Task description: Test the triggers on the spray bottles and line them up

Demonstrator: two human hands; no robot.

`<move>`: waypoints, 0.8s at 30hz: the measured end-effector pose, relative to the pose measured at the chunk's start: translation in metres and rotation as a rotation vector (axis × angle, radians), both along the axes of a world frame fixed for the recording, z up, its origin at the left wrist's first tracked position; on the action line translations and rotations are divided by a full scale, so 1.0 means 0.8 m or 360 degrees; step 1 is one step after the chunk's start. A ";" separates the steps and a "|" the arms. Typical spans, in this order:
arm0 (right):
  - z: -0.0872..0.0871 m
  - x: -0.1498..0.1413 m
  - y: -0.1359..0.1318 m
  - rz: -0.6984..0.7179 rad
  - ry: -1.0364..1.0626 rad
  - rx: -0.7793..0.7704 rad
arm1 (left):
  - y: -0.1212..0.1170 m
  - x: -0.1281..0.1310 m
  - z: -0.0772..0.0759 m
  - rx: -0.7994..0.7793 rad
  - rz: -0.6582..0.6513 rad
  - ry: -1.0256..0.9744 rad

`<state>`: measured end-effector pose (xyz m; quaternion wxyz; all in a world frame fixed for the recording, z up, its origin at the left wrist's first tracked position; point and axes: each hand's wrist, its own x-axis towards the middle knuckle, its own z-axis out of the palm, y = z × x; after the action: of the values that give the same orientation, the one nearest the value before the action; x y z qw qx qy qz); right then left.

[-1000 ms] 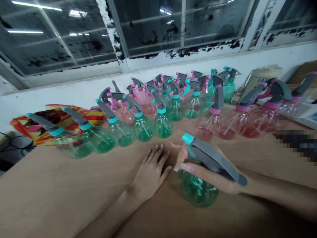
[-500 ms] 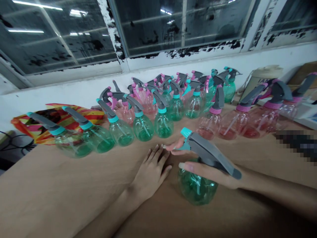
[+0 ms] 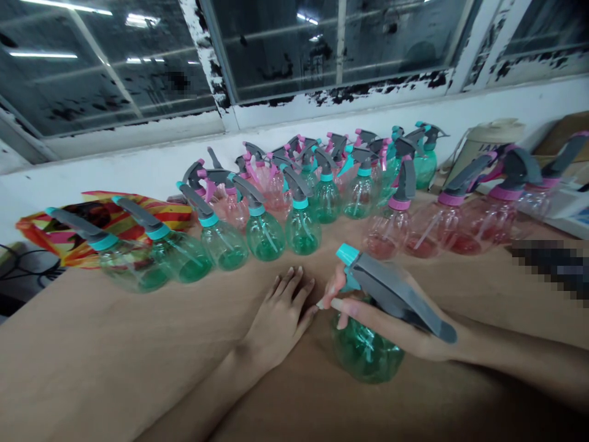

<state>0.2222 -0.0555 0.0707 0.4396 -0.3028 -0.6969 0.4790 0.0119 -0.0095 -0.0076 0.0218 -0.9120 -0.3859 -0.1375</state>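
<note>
We have our right hand (image 3: 405,331) clamped around the neck of a green, transparent spray bottle (image 3: 368,362), which is in front of us on the near side of the table (image 3: 115,356), right of centre. Our right thumb lies along the near side while other fingers curl by the trigger on the far side. The bottle's grey sprayer head (image 3: 400,291) slants above our grip, its teal nozzle (image 3: 347,253) pointing away and to the left; we cannot tell whether the base touches the tabletop. Our left hand (image 3: 276,328) lies palm down on the table just beside it, fingers slightly apart, and its thumb tip appears to meet the right fingertips, though we cannot tell if they touch. Beyond our hands we see a row of green spray bottles (image 3: 267,239) with teal collars, green liquid low inside. To the right are pink spray bottles (image 3: 435,236) with pink collars, and more bottles of both colours crowd together behind, near the white wall (image 3: 138,172). A red-and-yellow plastic bag (image 3: 170,212) lies behind the leftmost bottles. At the far right we have a cream jug (image 3: 494,141) and a brown cardboard box (image 3: 565,138), below the window (image 3: 285,49).
</note>
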 end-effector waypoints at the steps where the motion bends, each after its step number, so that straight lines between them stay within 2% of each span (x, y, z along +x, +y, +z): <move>1: 0.000 0.000 0.000 -0.0011 -0.0011 0.0010 | 0.001 0.000 0.000 0.0016 -0.0005 0.0021; 5: 0.001 0.001 -0.001 -0.0045 -0.0091 0.0052 | 0.001 -0.001 0.001 0.0078 -0.0029 0.0087; 13: 0.011 0.000 0.000 -0.0042 -0.0072 0.0142 | -0.003 0.002 0.005 -0.0006 0.0026 -0.0030; 17: 0.013 -0.002 -0.001 -0.0107 -0.0056 0.0100 | -0.003 0.001 0.007 -0.0059 0.0029 -0.0028; 24: 0.008 -0.002 -0.002 -0.0038 0.0012 0.0080 | -0.003 0.002 0.008 -0.0099 0.0038 -0.0002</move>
<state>0.2203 -0.0569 0.0773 0.4555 -0.2982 -0.7032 0.4572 0.0133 -0.0120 -0.0011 -0.0052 -0.9075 -0.4008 -0.1259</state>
